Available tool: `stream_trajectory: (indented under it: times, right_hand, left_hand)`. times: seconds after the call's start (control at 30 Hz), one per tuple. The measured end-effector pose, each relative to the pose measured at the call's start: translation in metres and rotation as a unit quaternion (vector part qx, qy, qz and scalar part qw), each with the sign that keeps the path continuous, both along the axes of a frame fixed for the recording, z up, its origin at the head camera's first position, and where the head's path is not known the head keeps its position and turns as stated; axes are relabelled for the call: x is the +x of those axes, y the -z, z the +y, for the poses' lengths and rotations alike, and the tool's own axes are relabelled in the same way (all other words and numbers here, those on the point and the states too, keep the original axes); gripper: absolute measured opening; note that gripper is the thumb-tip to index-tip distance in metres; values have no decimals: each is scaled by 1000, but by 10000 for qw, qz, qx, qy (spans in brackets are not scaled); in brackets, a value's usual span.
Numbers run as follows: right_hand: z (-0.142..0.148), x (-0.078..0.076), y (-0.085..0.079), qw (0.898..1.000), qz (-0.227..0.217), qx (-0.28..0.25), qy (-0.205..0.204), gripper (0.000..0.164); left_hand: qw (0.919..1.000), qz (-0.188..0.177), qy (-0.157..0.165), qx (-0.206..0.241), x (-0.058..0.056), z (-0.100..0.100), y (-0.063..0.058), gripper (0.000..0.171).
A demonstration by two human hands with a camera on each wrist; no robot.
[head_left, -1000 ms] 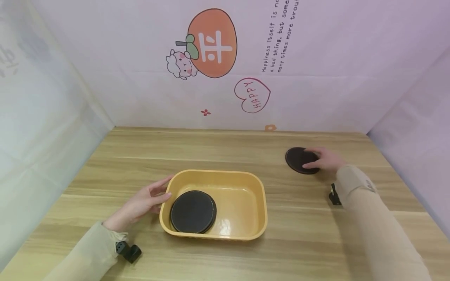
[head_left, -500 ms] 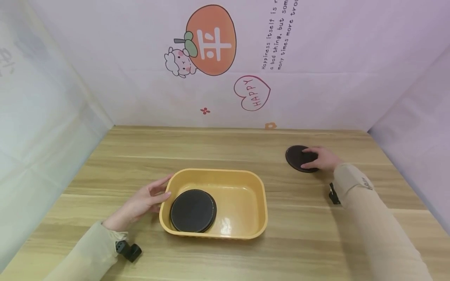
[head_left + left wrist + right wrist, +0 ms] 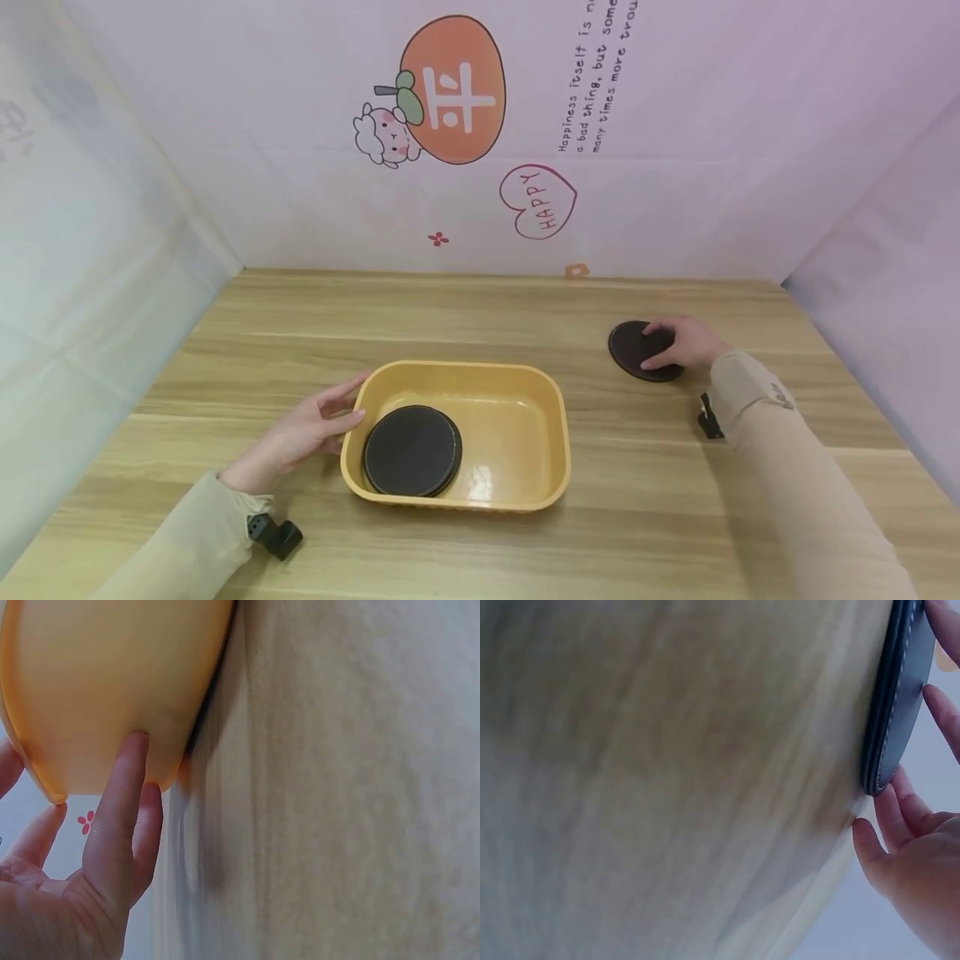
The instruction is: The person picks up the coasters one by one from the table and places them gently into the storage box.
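My left hand (image 3: pixel 306 429) holds the left end of a yellow plastic box (image 3: pixel 517 500); its thumb is at the rim and its fingers lie along the outer wall (image 3: pixel 105 697). Inside the box, at the left, rests a round black coaster (image 3: pixel 412 450) with a stitched edge, and a second edge shows beneath it. Far to the right, my right hand (image 3: pixel 693 342) grips another round black coaster (image 3: pixel 628 350). Thumb and index finger are on its top; in the right wrist view the other fingertips are by the edge of the coaster (image 3: pixel 904 712), whose side looks layered.
The wood-grain table (image 3: pixel 637 517) runs back to a white cloth wall (image 3: pixel 675 167) with printed cartoons and lettering. Pale cloth walls stand at the left (image 3: pixel 90 208) and right (image 3: pixel 900 292). A small black camera mount (image 3: pixel 277 537) sits on the left wrist.
The right coaster has shifted slightly toward me together with the right hand, whose thumb and index finger have come along. The left hand and the yellow box have stayed in place.
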State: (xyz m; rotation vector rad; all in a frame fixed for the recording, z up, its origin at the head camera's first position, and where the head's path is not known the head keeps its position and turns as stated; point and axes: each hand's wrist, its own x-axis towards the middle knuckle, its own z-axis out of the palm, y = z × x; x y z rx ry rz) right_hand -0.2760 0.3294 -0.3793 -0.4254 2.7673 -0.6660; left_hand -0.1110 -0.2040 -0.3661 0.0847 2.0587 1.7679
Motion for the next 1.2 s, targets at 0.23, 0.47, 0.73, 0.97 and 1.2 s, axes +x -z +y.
stream_trajectory:
  times: [0.23,0.47,0.73,0.97,1.2]
  right_hand:
    - [0,3,1,9999,-47,-149,68,65]
    - [3,9,0,9991,-83,-398,105,60]
    - [8,19,-5,9965,-430,-687,197,58]
    - [16,23,-6,9924,-661,-1012,226,61]
    - [27,31,-4,9820,-1138,-1508,62,66]
  left_hand:
    - [10000,8,-26,-23,0,0,3,69]
    - [10000,-15,-28,-26,-1,0,3,69]
    - [10000,-54,-72,-31,-1,1,3,68]
    - [9999,-50,-68,-63,0,1,3,69]
    - [9999,-40,-83,-68,0,1,2,68]
